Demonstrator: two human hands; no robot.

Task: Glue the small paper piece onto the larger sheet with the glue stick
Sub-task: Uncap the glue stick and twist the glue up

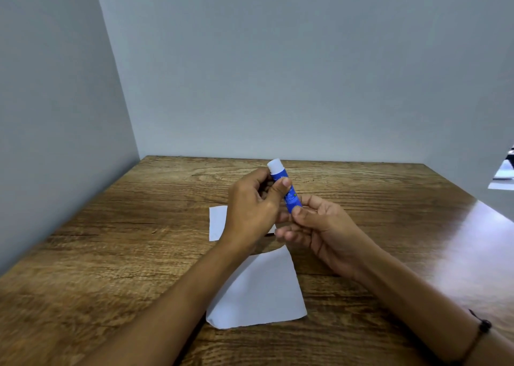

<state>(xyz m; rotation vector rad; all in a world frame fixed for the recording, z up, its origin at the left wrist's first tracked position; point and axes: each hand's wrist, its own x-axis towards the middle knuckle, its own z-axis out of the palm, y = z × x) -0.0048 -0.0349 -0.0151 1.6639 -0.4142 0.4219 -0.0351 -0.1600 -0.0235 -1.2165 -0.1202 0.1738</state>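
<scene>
A blue glue stick (289,197) with a white cap (275,166) is held up above the table, tilted, cap end away from me. My left hand (251,207) grips its upper part near the cap, thumb across the barrel. My right hand (319,226) pinches its lower end between thumb and fingers. A white paper sheet (258,290) lies on the table below my forearms. Another white paper piece (217,222) lies farther away, partly hidden behind my left hand.
The wooden table (111,254) sits in a corner between a grey wall on the left and one behind. Its right edge (489,207) runs diagonally, with glare on the surface there. A dark cord bracelet (482,326) is on my right wrist.
</scene>
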